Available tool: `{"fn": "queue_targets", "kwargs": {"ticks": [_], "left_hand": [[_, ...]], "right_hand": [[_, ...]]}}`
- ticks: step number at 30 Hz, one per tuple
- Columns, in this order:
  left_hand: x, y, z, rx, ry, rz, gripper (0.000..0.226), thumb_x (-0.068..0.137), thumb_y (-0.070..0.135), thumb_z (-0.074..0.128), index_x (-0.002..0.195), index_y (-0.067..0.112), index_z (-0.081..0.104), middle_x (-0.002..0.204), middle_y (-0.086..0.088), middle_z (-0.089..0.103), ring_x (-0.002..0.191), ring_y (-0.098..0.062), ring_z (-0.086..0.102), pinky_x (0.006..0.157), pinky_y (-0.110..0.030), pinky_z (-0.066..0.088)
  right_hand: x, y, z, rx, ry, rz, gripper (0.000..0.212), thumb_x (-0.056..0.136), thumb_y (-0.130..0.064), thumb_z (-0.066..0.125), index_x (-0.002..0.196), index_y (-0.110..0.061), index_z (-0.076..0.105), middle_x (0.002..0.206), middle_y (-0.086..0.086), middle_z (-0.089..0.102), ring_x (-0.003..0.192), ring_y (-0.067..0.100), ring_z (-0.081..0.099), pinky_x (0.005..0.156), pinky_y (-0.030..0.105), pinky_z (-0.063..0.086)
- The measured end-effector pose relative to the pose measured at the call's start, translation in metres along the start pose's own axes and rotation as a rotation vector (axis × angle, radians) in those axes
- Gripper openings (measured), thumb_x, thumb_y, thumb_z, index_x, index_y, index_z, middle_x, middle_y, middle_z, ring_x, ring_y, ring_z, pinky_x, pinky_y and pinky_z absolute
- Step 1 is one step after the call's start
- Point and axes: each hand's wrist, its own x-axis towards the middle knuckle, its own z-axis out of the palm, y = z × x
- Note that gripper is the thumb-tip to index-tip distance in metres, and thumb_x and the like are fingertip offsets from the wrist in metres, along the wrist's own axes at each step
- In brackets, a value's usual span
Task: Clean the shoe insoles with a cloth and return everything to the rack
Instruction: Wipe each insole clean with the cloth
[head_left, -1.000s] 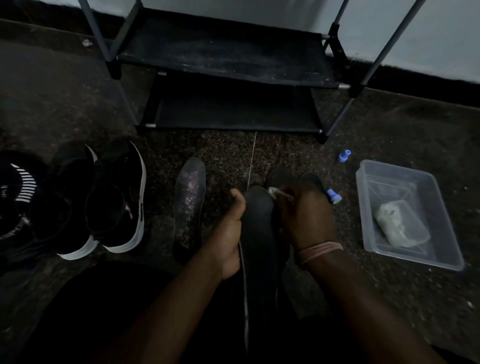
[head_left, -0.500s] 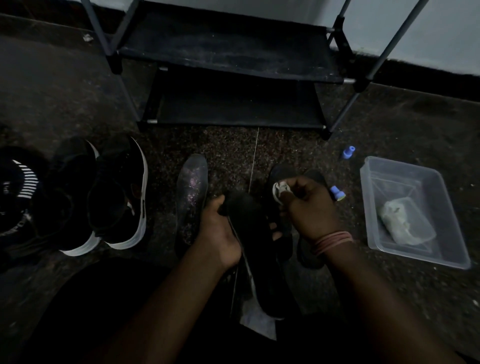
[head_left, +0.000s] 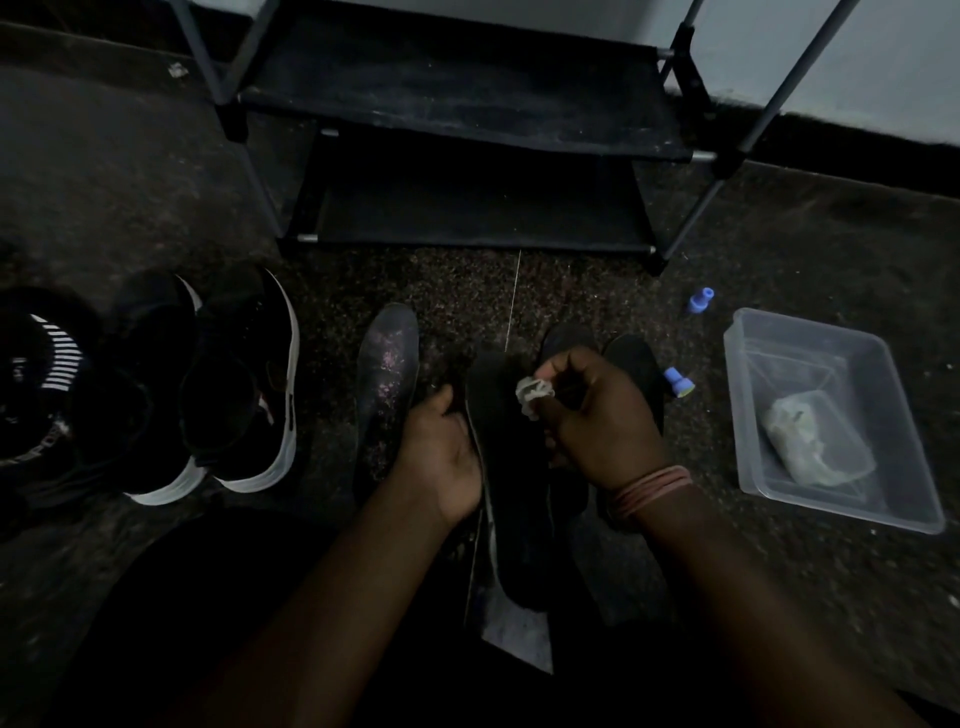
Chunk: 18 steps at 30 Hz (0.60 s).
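Note:
My left hand grips the left edge of a dark insole held upright in front of me. Pinched in my right hand is a small white cloth, pressed against the insole's upper part. A worn insole with pinkish flecks lies flat on the floor to the left. Behind my right hand, two more dark insoles lie on the floor, partly hidden. The black shoe rack stands ahead with bare shelves.
A pair of black sneakers with white soles stands at the left, beside a dark striped item. At the right sit a clear plastic tub holding a pale wad, and two small blue caps.
The insole was twisted and turned in my left hand and now stands upright again. My right hand with the cloth has stayed at its upper part.

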Motion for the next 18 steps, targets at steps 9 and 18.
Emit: {"fn": "queue_targets", "kwargs": {"ticks": [9,18], "left_hand": [[0.0013,0.0020,-0.0009,0.096,-0.015,0.038,0.051,0.103,0.034,0.036,0.117,-0.001,0.070,0.104,-0.020,0.075,0.087,-0.031,0.075,0.081,-0.040,0.057],[-0.0023,-0.0011,0.0009,0.016,-0.150,-0.016,0.055,0.101,0.051,0.042,0.122,0.008,0.068,0.114,-0.018,0.071,0.101,-0.032,0.071,0.088,-0.041,0.059]], "right_hand": [[0.0007,-0.0024,-0.0020,0.034,-0.061,-0.061,0.009,0.086,-0.014,0.073,0.090,-0.016,0.065,0.081,0.002,0.074,0.078,0.014,0.072,0.080,0.042,0.059],[-0.0027,-0.0039,0.0001,-0.128,-0.084,-0.149,0.014,0.087,-0.018,0.074,0.098,-0.026,0.070,0.095,-0.010,0.074,0.090,0.001,0.069,0.086,0.035,0.057]]}}
